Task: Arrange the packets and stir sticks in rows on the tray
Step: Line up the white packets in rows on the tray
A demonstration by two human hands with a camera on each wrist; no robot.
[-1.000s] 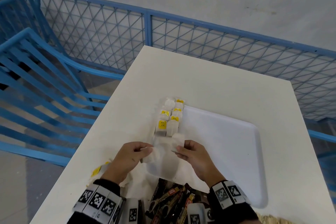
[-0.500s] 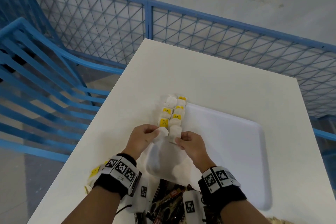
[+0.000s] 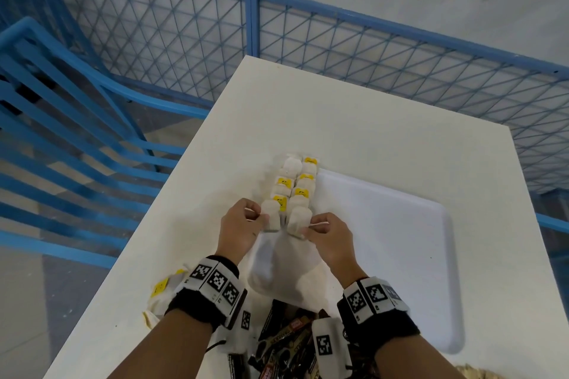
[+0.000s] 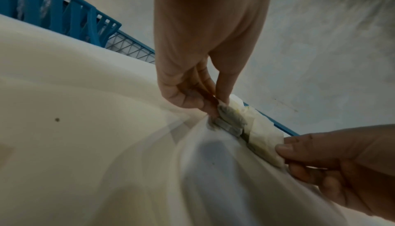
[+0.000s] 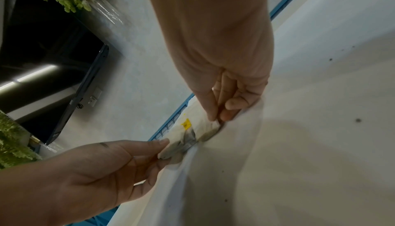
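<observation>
A white tray [image 3: 400, 240] lies on the white table [image 3: 308, 108]. Two columns of white packets with yellow labels [image 3: 297, 181] run along the tray's left side. My left hand [image 3: 260, 218] pinches a white packet [image 3: 271, 215] at the near end of the left column. Beside it, my right hand [image 3: 308, 229] pinches another white packet [image 3: 299, 218] at the near end of the right column. The left wrist view has the left hand's fingertips [image 4: 213, 109] on its packet [image 4: 233, 119]. In the right wrist view, the right hand's fingertips [image 5: 222, 116] pinch theirs [image 5: 205, 128].
A heap of dark packets [image 3: 286, 341] lies at the table's near edge between my wrists. A few yellow-labelled packets [image 3: 160, 289] sit near the left edge. Blue mesh fencing [image 3: 369, 49] and a blue chair [image 3: 77, 120] border the table.
Both hands have moved forward from the tray's near corner, each carrying a white packet up to the near end of a column.
</observation>
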